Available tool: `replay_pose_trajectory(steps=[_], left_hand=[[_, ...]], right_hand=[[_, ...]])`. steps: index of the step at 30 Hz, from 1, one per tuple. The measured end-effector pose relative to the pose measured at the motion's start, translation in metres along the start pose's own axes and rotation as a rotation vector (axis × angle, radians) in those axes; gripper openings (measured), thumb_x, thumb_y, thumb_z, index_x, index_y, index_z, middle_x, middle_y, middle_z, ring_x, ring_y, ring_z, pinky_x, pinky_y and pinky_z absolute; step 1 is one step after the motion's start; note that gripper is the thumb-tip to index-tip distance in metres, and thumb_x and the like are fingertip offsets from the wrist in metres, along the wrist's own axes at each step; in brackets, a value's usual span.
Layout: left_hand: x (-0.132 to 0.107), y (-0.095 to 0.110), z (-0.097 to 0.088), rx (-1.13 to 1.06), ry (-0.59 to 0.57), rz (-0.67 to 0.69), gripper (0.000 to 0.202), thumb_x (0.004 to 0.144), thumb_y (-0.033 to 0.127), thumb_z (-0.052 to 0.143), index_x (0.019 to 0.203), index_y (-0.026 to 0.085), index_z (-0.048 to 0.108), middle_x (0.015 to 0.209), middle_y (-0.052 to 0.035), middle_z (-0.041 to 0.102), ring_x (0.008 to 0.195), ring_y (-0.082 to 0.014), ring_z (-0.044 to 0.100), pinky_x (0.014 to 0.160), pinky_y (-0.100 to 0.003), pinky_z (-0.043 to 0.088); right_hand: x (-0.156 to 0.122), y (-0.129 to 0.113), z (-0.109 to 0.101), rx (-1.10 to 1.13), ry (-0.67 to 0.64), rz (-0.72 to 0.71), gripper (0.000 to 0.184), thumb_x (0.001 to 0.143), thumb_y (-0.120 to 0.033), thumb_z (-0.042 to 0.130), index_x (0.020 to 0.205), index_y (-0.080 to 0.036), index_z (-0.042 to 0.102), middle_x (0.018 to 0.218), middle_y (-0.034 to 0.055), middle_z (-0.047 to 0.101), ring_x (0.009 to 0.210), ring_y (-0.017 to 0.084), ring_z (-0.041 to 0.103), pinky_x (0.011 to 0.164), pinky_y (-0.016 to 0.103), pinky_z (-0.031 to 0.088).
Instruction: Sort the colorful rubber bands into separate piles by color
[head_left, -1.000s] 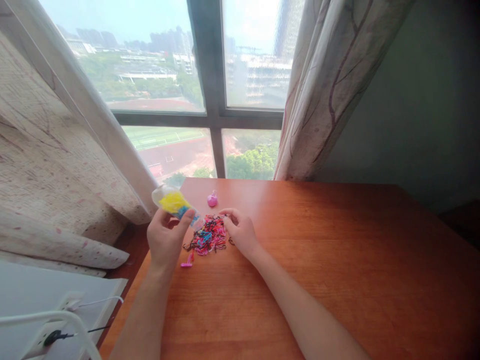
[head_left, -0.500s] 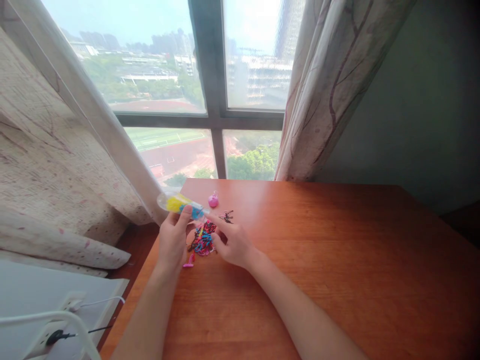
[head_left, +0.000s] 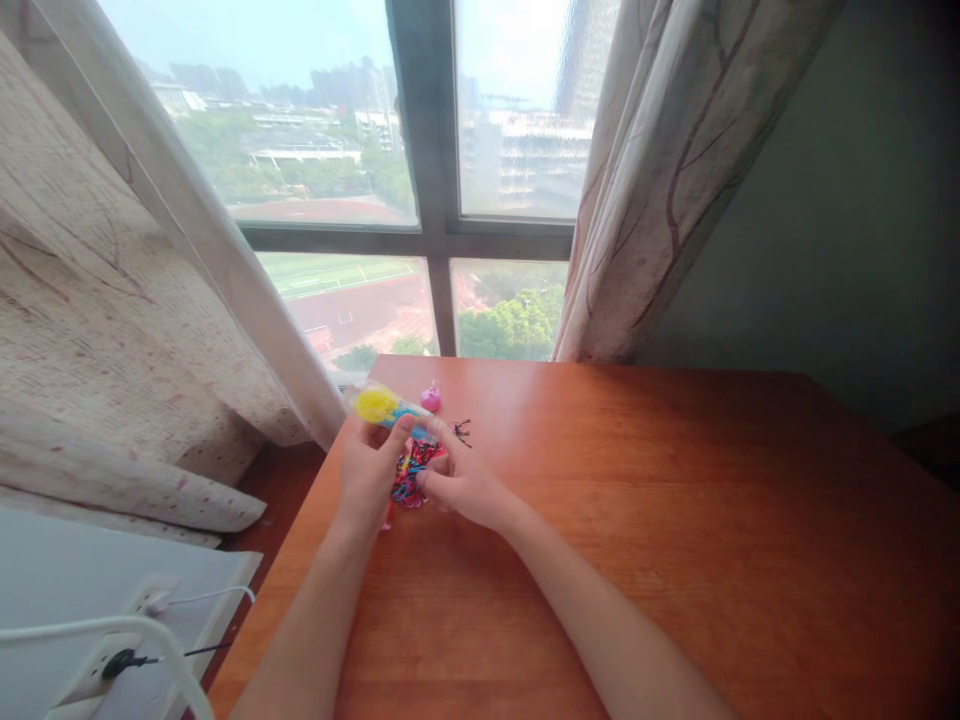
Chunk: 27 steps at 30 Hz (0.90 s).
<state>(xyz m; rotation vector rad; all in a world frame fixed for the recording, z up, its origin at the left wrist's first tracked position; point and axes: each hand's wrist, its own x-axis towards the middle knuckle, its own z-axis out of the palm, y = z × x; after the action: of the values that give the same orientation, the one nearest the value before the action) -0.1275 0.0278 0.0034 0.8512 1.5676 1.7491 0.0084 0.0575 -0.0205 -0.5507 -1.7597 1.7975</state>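
Just above the tabletop, the left hand (head_left: pixel 371 475) holds a clear bag (head_left: pixel 375 405), its thumb laid over the near side and the other fingers mostly hidden behind and below. Yellow pieces fill the far end of the bag and blue pieces the end nearer the right hand (head_left: pixel 469 480); the bag lies at a slant, its yellow end pointing toward the window (head_left: pixel 435 160). The right hand's index finger reaches to the blue end of the bag, while its thumb sits lower, over the edge of a heap of small colored bands (head_left: pixel 409 488). Its remaining fingers are curled under, so whether they grip anything cannot be told. Red, pink, black and blue bands show in the heap, which lies on the wooden table (head_left: pixel 600 520) beneath and between the two hands. Beyond the bag stands a small pink ball (head_left: pixel 430 399), and a few dark bands (head_left: pixel 462 432) lie apart, just past the right hand's fingers. Patterned curtains (head_left: pixel 97 260) hang at both sides of the window, and at lower left a black plug (head_left: pixel 120 662) sits in a wall socket.
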Motion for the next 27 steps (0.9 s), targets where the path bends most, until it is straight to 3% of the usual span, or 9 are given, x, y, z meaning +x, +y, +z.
replay_pose_trajectory(steps=[3,6,10,13,17,27], left_hand=[[0.003,-0.001,0.000,-0.015,0.063,0.054,0.046,0.062,0.048,0.083,0.091,0.016,0.065,0.083,-0.0021,0.069,0.071,-0.0139,0.062,0.061,-0.022,0.047],[0.005,-0.001,0.000,-0.010,0.089,0.082,0.046,0.063,0.048,0.082,0.091,0.016,0.064,0.082,-0.0018,0.068,0.068,-0.0137,0.062,0.060,-0.023,0.047],[0.005,-0.003,-0.001,0.037,0.083,0.114,0.039,0.064,0.044,0.082,0.083,0.016,0.064,0.079,-0.0018,0.069,0.074,-0.0165,0.065,0.064,-0.025,0.050],[0.005,-0.004,-0.002,0.092,0.059,0.140,0.035,0.063,0.040,0.083,0.082,0.016,0.066,0.084,-0.0037,0.071,0.083,-0.0200,0.068,0.073,-0.028,0.053],[0.004,-0.008,-0.002,0.165,0.032,0.158,0.034,0.061,0.037,0.084,0.083,0.017,0.069,0.091,-0.0053,0.074,0.086,-0.0217,0.069,0.079,-0.031,0.054],[-0.003,-0.005,-0.006,0.287,0.043,0.223,0.035,0.065,0.034,0.081,0.093,0.018,0.070,0.075,-0.0006,0.071,0.065,-0.0161,0.065,0.063,-0.025,0.051]], right_hand=[[0.003,0.002,-0.003,0.228,-0.001,0.066,0.073,0.081,-0.027,0.061,0.147,-0.018,0.028,0.051,-0.0109,0.051,0.039,0.009,0.041,0.041,0.019,0.035],[0.007,0.007,-0.008,0.237,0.091,0.090,0.062,0.078,-0.028,0.060,0.135,-0.012,0.040,0.050,-0.0102,0.051,0.039,0.009,0.041,0.040,0.019,0.034],[0.009,0.013,-0.013,-0.071,0.339,0.018,0.035,0.080,-0.026,0.052,0.112,-0.016,0.059,0.052,-0.0085,0.048,0.044,0.009,0.042,0.044,0.019,0.034],[0.008,0.016,-0.020,-0.275,0.510,-0.034,0.027,0.080,-0.025,0.051,0.101,-0.017,0.066,0.058,-0.0063,0.050,0.052,0.010,0.046,0.051,0.020,0.036],[0.007,0.019,-0.028,-0.338,0.549,-0.027,0.026,0.081,-0.024,0.050,0.096,-0.018,0.069,0.058,-0.0049,0.054,0.054,0.012,0.048,0.052,0.021,0.036],[0.007,0.020,-0.032,-0.389,0.566,-0.057,0.027,0.082,-0.024,0.049,0.093,-0.017,0.072,0.062,-0.0027,0.059,0.056,0.012,0.051,0.055,0.023,0.038]])
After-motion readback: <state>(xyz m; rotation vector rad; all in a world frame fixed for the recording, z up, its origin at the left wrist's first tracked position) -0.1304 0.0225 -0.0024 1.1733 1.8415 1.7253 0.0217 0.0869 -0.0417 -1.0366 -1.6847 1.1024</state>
